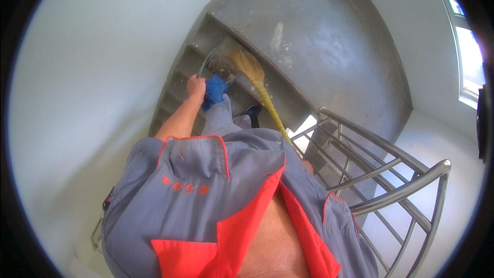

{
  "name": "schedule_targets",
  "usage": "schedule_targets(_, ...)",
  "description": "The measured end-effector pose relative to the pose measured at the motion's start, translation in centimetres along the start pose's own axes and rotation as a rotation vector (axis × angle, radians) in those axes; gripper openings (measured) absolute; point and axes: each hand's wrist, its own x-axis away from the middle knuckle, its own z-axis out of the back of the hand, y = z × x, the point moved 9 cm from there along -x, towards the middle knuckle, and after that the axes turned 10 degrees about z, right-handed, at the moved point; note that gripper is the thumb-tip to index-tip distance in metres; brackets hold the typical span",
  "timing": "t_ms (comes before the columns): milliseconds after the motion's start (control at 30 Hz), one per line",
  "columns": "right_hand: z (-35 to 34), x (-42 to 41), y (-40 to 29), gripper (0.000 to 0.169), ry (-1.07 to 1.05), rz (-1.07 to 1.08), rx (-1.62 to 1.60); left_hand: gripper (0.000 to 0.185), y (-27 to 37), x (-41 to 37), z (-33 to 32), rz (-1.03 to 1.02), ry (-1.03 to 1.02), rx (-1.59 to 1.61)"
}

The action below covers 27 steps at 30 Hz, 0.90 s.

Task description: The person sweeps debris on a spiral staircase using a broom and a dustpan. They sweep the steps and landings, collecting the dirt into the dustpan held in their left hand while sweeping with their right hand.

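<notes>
Low on the left, my left hand [197,87] grips the grey edge of what looks like a dustpan [204,63], with blue material [215,89] against the fingers. Dirt and small debris [222,65] lie in the pan. A straw broom [249,65] has its bristles spread at the pan's far side, over a stair step. Its yellow-wrapped handle runs back to my right hand [307,166], which is mostly hidden by the grey jacket. Only a sliver of that hand shows, around the handle's near end.
Concrete stairs [200,40] run along the pale wall [96,46]. Beyond the top edge spreads a grey landing [328,38]. A stainless steel railing [382,150] stands close on the right. My dark shoe [253,111] rests on a step. A window [469,58] is at far right.
</notes>
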Motion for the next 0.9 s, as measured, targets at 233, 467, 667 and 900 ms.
schedule_targets(233,1.1,1.3,0.1,0.069,-0.093,-0.071,0.067,0.028,1.4,1.4,0.1,-0.009,-0.017,0.027)
schedule_targets(467,1.5,1.1,0.8,0.075,0.213,0.114,-0.619,0.029,-1.6,-0.5,-0.3,0.024,0.008,0.011)
schedule_targets(667,0.8,-0.7,-0.5,0.073,0.183,0.064,-0.515,0.034,-2.2,-1.2,-0.7,0.07,-0.012,0.092)
schedule_targets(900,2.5,-0.7,1.5,0.076,0.076,-0.017,0.055,0.031,-2.0,0.5,-0.9,0.116,-0.027,0.133)
